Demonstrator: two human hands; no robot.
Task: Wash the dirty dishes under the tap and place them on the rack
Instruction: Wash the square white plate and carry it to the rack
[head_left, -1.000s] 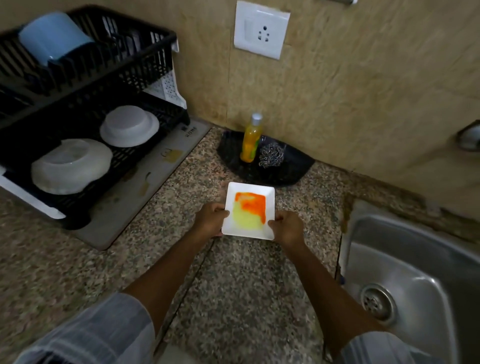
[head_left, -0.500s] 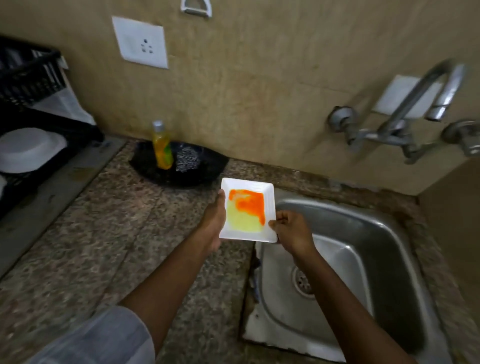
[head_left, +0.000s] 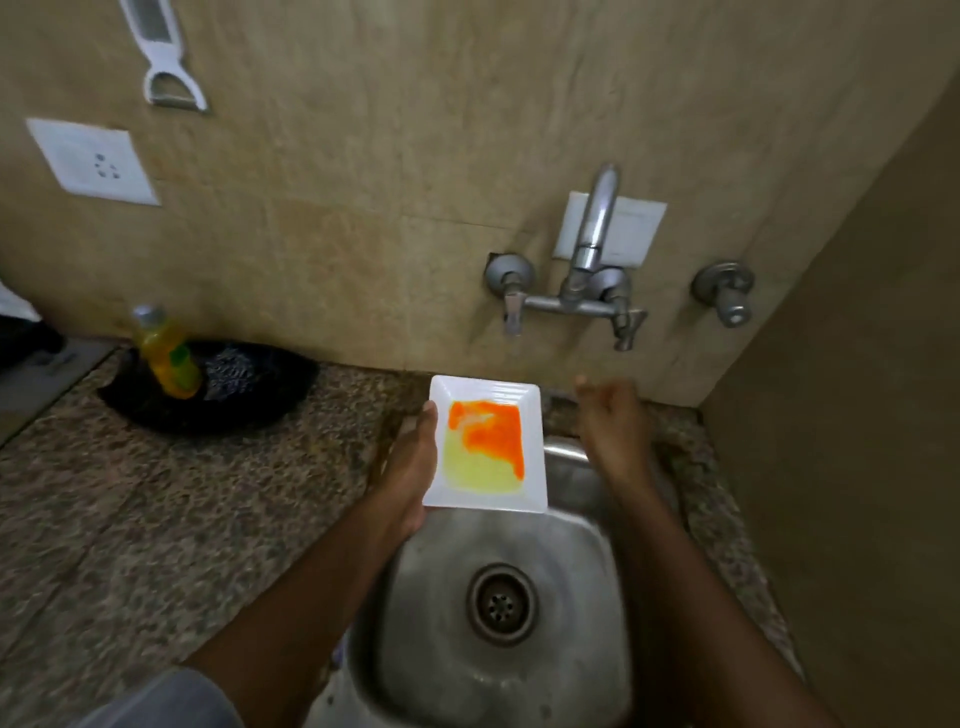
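1. A square white plate (head_left: 488, 444) smeared with orange and yellow residue is held roughly level above the back left corner of the steel sink (head_left: 498, 613), partly over the granite table (head_left: 156, 509).
2. The plate is supported at its left edge by the left hand (head_left: 410, 467); the thumb lies on the rim and the remaining fingers appear to be beneath, out of sight. This grip is closed on the plate.
3. The right hand (head_left: 613, 421) is seen clear of the plate, raised towards the wall below the tap (head_left: 592, 260). Its fingers are loosely spread and nothing is held; the outline is blurred.
4. No water is seen running from the spout.
5. A detergent bottle (head_left: 166, 353) and a steel scrubber (head_left: 234, 366) are set on a dark tray (head_left: 280, 384), left of the sink.
6. Step judged in hand: presentation of the dirty plate for washing; rinsing is not yet begun.
7. Next move judged to require: a tap valve (head_left: 626, 317) to be opened by the free hand and the plate to be brought under the spout, tilted for drainage.
8. The rack is hardly in view.
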